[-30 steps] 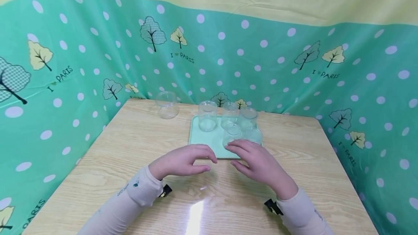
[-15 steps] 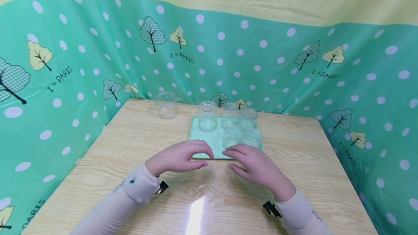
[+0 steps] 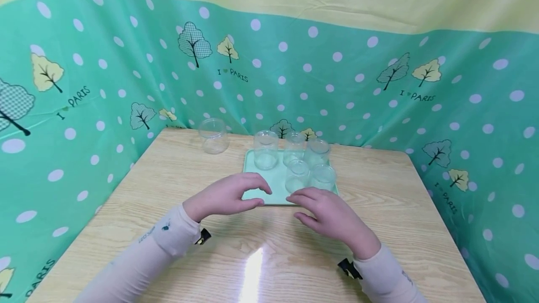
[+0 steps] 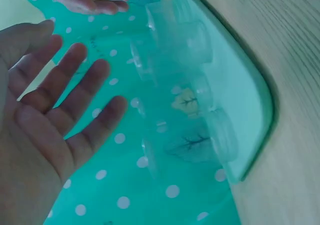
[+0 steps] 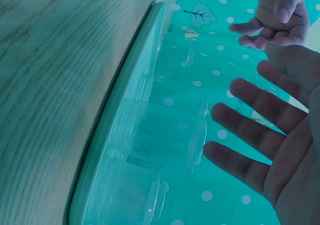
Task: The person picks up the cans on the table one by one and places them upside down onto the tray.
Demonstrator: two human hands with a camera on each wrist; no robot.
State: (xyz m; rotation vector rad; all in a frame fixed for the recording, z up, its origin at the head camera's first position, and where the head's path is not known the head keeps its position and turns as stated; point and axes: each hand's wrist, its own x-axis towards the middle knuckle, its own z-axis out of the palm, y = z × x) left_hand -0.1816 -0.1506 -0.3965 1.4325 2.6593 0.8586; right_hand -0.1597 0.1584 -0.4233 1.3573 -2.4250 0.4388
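Several clear, see-through jars stand on a mint green tray (image 3: 252, 167). At the tray's back left is a taller jar (image 3: 265, 151); two more, a narrow jar (image 3: 294, 148) and a wider jar (image 3: 317, 152), stand back right. In front of them are a small jar (image 3: 297, 176) and another small jar (image 3: 323, 177). My left hand (image 3: 229, 193) hovers over the tray's front left, fingers loosely bent and holding nothing. My right hand (image 3: 330, 214), likewise holding nothing, is just in front of the two small jars. The left wrist view shows the left palm and spread fingers (image 4: 90, 97).
A wide clear jar (image 3: 214, 137) stands alone on the wooden table (image 3: 181, 172), left of the tray near the back edge. A green and yellow patterned curtain (image 3: 332, 74) encloses the table at the back and sides.
My left hand has moved up and to the left, from before the tray to over its front left. The right hand has drawn slightly back towards me. The jars stay put.
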